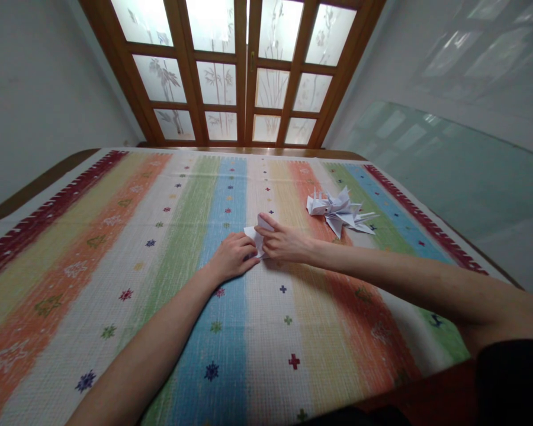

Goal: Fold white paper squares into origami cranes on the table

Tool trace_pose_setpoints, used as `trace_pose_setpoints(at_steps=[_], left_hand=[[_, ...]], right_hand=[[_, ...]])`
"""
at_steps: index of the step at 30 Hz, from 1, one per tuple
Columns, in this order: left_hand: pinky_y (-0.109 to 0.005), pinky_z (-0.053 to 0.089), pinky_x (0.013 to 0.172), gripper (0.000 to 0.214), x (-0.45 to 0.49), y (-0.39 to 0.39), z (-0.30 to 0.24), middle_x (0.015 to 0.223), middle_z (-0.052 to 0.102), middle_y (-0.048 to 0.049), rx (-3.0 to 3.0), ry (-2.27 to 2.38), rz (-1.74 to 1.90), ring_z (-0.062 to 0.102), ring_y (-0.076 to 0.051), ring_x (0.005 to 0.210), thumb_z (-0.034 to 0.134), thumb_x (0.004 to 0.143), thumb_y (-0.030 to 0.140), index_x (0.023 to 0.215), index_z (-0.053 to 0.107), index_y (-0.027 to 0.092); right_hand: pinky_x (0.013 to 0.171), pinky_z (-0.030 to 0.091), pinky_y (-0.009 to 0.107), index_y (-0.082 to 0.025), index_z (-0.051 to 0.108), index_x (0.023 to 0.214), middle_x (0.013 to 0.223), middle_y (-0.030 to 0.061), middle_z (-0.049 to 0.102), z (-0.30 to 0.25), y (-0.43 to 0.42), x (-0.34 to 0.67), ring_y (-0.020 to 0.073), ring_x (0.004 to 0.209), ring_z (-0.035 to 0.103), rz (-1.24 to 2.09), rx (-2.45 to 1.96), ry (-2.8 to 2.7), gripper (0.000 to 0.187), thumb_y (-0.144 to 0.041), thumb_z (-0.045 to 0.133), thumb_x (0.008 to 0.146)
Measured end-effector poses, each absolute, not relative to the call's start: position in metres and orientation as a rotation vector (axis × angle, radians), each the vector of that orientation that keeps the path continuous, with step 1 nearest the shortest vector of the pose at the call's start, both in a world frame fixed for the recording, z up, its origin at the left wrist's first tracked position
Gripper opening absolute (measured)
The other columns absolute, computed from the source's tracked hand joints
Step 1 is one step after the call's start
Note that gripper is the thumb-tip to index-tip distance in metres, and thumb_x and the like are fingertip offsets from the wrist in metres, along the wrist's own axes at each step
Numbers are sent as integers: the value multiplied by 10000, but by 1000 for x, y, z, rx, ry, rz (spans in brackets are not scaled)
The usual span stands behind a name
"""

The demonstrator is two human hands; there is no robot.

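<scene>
A small piece of white paper [254, 234], partly folded, lies on the striped tablecloth [115, 248] near the table's middle. My left hand [231, 255] rests on its left edge with fingers curled and pressed down on it. From the right, my right hand [285, 241] pinches the same paper, index finger stretched along its upper fold. Most of the paper is hidden under the two hands.
A heap of several folded white paper figures [340, 213] lies on the cloth to the right of my hands. Behind the table stands a wooden door with frosted glass panes [244, 71]. A pale wall runs along the right side.
</scene>
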State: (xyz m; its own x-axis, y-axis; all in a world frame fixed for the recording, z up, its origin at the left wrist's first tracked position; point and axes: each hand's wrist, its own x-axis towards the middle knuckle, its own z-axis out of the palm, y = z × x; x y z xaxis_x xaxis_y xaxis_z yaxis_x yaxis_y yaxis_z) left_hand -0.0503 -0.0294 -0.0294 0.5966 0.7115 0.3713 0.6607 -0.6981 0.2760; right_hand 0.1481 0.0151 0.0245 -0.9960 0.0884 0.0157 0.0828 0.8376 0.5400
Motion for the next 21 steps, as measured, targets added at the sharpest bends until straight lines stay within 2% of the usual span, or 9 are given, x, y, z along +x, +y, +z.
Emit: trace_pose_setpoints(at_steps=[4,9,13,21], left_hand=[[-377,449,822,184,-52,-28,-32,865,693,-54,2676,1219,751,580,-208,874,585,889,307,812,703,189],[-377,454,807,156,-52,-27,-32,852,681,-54,2621,1308,737,570,-215,866,640,849,319,801,692,180],[-367,456,771,202,-51,-27,-28,817,658,-50,2607,1322,696,565,-206,827,623,856,352,761,677,182],[-354,452,733,211,-48,-24,-31,746,609,-46,2601,1409,652,552,-196,776,533,876,279,712,624,181]], right_hand=[[1168,242,576,-216,733,778,718,0,696,14,14,152,223,991,594,902,208,2995,155,-179,600,848],[1141,177,682,-200,734,815,735,33,711,6,8,152,268,1055,593,864,539,3031,118,-205,622,854],[1115,108,736,-188,746,811,731,58,713,6,4,146,291,1027,600,800,737,2983,122,-223,635,847],[1081,105,770,-194,773,790,688,68,717,4,1,132,313,991,610,801,879,2918,132,-238,657,832]])
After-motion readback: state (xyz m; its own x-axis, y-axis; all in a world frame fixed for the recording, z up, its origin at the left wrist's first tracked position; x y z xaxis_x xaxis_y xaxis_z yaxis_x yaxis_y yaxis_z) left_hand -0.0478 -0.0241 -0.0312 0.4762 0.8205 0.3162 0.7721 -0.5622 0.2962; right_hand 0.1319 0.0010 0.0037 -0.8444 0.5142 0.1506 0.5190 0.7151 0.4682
